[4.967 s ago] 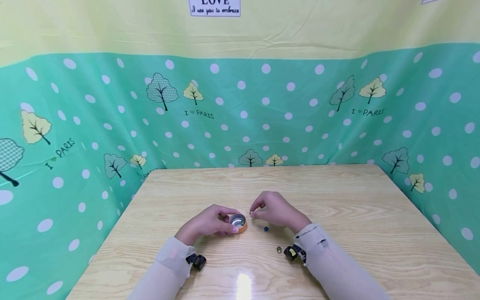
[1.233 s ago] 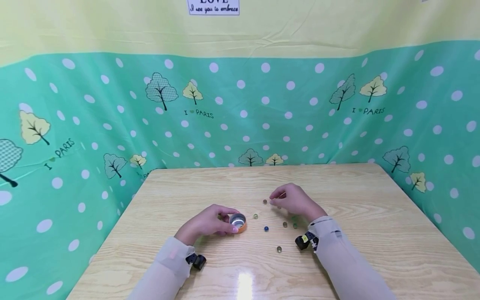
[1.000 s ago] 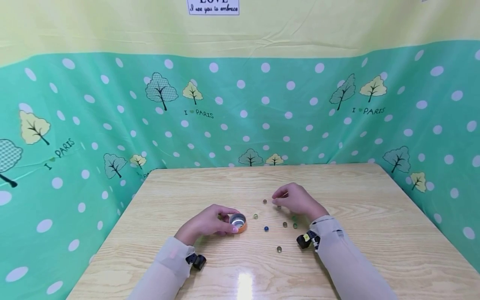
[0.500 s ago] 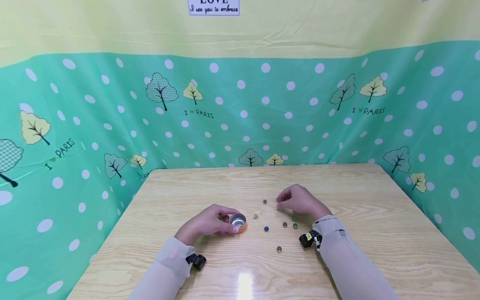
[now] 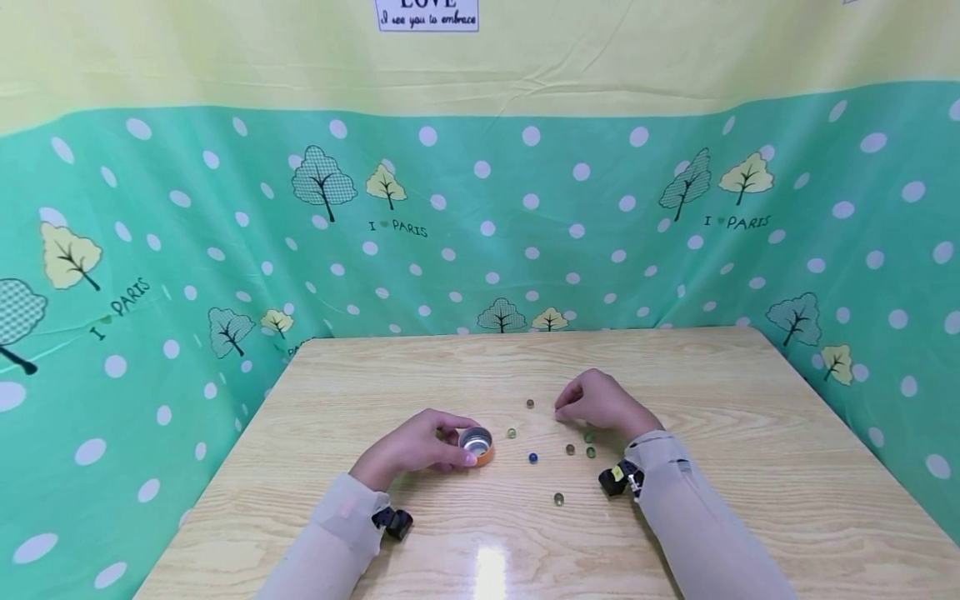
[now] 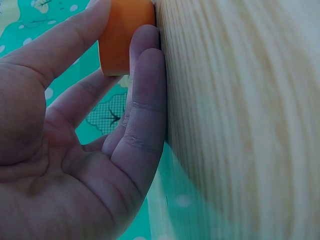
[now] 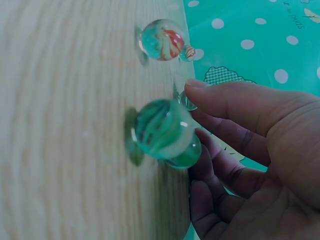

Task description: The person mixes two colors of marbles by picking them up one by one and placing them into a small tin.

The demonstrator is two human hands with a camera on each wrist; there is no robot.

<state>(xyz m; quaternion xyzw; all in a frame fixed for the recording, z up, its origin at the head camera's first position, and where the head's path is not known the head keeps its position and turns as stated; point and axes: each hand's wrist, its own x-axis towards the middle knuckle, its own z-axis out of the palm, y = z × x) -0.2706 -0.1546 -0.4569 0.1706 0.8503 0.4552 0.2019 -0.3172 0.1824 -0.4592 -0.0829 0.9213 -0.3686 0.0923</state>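
Gripping tin [image 5: 487,456] in left hand [image 5: 417,442] with fingers [image 6: 148,95] spread; pinching clear marble [image 7: 186,102] in right hand [image 5: 602,402] with fingers [image 7: 232,134] nearly closed.

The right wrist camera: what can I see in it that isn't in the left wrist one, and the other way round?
Only the right wrist view shows the right hand, with a clear marble at its fingertips, plus a green swirled marble, another green marble partly behind that one, a red-and-white swirled marble and a smaller-looking striped marble.

Only the left wrist view shows the left hand holding an orange container, cut off at the top edge.

Both share the pale wooden table and the green dotted cloth.
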